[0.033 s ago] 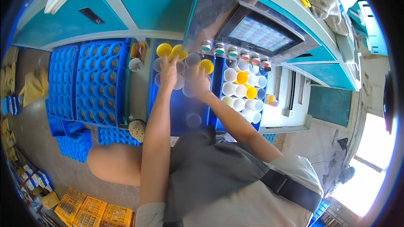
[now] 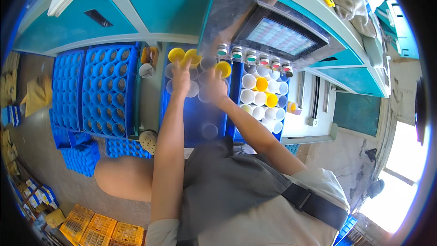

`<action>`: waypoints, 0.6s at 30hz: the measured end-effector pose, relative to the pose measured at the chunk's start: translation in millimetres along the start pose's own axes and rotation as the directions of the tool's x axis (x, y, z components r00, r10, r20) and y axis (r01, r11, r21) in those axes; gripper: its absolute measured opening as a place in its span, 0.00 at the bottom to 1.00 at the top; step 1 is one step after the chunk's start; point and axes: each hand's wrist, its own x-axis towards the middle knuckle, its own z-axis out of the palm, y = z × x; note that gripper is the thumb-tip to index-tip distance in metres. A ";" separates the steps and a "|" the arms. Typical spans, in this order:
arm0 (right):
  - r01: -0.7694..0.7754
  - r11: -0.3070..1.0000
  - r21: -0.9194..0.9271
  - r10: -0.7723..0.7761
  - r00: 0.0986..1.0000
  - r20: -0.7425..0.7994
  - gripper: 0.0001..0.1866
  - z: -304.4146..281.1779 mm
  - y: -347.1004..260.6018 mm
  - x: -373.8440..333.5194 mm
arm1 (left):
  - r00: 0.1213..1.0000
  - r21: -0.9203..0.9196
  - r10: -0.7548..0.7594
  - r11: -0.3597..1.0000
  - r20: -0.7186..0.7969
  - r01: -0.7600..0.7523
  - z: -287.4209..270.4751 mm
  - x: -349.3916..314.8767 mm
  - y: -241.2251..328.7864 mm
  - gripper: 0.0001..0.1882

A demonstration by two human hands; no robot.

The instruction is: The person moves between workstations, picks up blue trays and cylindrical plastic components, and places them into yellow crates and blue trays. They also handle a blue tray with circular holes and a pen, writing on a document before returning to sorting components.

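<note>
My left hand [image 2: 181,82] reaches into the blue tray [image 2: 195,123] in front of me. Its fingers stretch apart over the near rims of two yellow cups, one on the left [image 2: 176,55] and one on the right [image 2: 193,56]. A firm grip on either cup does not show. Beside it, my right hand [image 2: 215,87] is smeared, its fingertips close to a third yellow cup [image 2: 223,69]; whether they hold anything is unclear. Whitish cups [image 2: 192,89] stand around both hands, partly covered by them. One pale cup [image 2: 210,131] sits alone near the tray's front.
Right of this tray, another holds white cups [image 2: 247,96] and a few yellow ones. Racks of blue cups [image 2: 107,84] stand at left. A control panel with screen [image 2: 280,33] and push buttons [image 2: 251,56] overhangs the trays. Yellow crates [image 2: 101,223] lie on the floor behind.
</note>
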 end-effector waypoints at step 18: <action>0.367 0.889 -0.273 -0.287 0.912 0.292 0.09 -6.5 33.0 -137.3 | 0.903 -0.289 -0.147 0.957 -0.403 0.027 4.5 -103.8 -21.1 0.20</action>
